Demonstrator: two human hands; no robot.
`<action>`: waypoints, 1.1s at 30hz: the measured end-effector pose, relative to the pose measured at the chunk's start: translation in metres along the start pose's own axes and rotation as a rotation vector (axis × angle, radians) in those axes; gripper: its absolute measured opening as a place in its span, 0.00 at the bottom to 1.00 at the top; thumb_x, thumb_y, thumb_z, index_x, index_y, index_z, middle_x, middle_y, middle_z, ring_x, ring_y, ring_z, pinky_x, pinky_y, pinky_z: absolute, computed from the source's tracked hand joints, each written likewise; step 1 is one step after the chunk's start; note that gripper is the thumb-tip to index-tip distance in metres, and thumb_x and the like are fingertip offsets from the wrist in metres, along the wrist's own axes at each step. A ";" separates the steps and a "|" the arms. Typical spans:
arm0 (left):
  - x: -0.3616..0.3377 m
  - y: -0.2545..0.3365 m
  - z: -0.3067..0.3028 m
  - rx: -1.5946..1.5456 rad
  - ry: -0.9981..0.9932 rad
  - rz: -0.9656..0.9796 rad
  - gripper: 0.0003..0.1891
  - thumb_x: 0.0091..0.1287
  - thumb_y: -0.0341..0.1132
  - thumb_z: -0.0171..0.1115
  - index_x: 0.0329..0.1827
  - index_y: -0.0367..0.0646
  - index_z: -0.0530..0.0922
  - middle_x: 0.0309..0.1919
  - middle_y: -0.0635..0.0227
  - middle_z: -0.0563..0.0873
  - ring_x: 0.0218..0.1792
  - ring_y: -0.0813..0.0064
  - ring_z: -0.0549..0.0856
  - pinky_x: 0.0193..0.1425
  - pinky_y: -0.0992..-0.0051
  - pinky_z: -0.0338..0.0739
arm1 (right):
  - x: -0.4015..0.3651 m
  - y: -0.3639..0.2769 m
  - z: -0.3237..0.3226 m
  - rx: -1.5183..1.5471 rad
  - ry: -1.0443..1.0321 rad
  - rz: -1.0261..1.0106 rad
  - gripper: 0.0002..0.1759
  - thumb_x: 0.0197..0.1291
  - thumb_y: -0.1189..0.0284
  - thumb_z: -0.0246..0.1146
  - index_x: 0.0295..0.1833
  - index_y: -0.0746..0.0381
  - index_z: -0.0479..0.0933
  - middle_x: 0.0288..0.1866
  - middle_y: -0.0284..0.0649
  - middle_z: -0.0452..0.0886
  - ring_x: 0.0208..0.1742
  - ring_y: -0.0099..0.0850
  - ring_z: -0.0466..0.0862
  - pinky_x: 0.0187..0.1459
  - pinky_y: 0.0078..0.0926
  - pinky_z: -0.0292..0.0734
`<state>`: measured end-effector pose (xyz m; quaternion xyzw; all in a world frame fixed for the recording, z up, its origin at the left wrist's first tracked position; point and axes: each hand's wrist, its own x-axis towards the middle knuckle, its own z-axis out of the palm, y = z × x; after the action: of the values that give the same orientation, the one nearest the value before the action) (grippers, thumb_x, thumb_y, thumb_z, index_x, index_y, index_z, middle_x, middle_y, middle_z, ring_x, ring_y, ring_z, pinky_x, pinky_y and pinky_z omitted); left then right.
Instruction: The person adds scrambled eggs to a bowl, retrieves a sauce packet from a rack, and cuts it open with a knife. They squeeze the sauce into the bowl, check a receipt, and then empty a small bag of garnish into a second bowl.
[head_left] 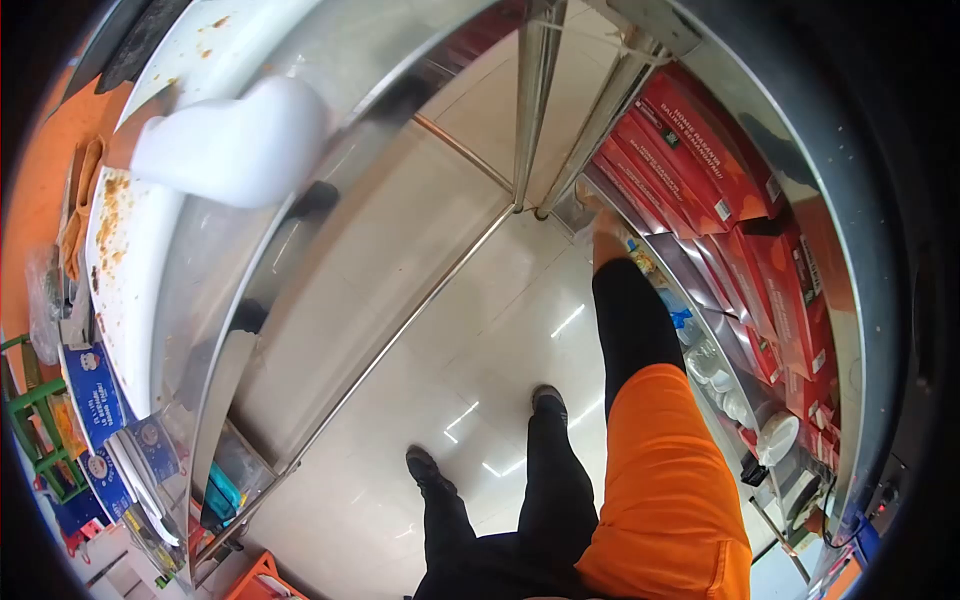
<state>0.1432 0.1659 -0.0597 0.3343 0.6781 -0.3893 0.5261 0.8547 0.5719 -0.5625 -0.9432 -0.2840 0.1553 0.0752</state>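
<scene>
My right hand point(602, 232) reaches down and forward to the near end of the lower shelf, under the stacked red boxes. Its black under-sleeve point(640, 315) comes out of an orange short sleeve point(665, 470). Close to the fingers sits a clear plastic item point(572, 212), and a yellow packet point(640, 257) lies beside the wrist. The fingers are small and partly hidden, so I cannot tell what they grip. My left hand does not show.
Red boxes point(690, 150) fill the right rack, above clear plastic containers point(705, 360). A blurred white object point(235, 140) rests on the stained steel counter at left. Blue boxes point(95, 390) and a green crate point(45, 425) stand lower left. Metal legs and a rail point(400, 330) cross the floor.
</scene>
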 end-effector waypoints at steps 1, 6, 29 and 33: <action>-0.002 -0.002 0.004 0.001 0.001 0.011 0.33 0.71 0.50 0.63 0.75 0.44 0.70 0.64 0.45 0.81 0.67 0.49 0.79 0.71 0.56 0.73 | -0.013 0.012 0.006 -0.062 0.002 -0.025 0.24 0.72 0.67 0.54 0.72 0.58 0.71 0.60 0.56 0.82 0.65 0.50 0.81 0.66 0.50 0.74; -0.019 -0.018 0.021 0.005 0.023 0.118 0.31 0.71 0.48 0.63 0.74 0.44 0.71 0.63 0.45 0.81 0.66 0.50 0.80 0.71 0.57 0.73 | -0.226 0.083 -0.056 0.521 0.230 -0.194 0.12 0.71 0.64 0.57 0.46 0.61 0.80 0.39 0.51 0.83 0.42 0.51 0.82 0.46 0.46 0.75; -0.305 -0.017 -0.229 -0.895 0.383 1.367 0.28 0.72 0.56 0.64 0.46 0.34 0.72 0.33 0.61 0.84 0.24 0.71 0.85 0.26 0.73 0.81 | -0.820 -0.306 -0.655 0.699 -0.850 -1.175 0.09 0.76 0.76 0.58 0.53 0.68 0.81 0.40 0.37 0.86 0.38 0.23 0.84 0.41 0.25 0.83; -0.307 0.023 -0.283 -0.794 0.557 1.356 0.27 0.70 0.57 0.65 0.42 0.37 0.74 0.31 0.64 0.82 0.31 0.73 0.86 0.29 0.71 0.82 | -0.781 -0.351 -0.637 0.655 -0.701 -1.204 0.10 0.75 0.77 0.58 0.56 0.69 0.79 0.42 0.38 0.86 0.39 0.23 0.84 0.40 0.25 0.83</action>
<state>0.1030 0.4123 0.2756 0.5437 0.5220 0.3768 0.5384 0.2711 0.3920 0.3129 -0.4512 -0.6952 0.4534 0.3280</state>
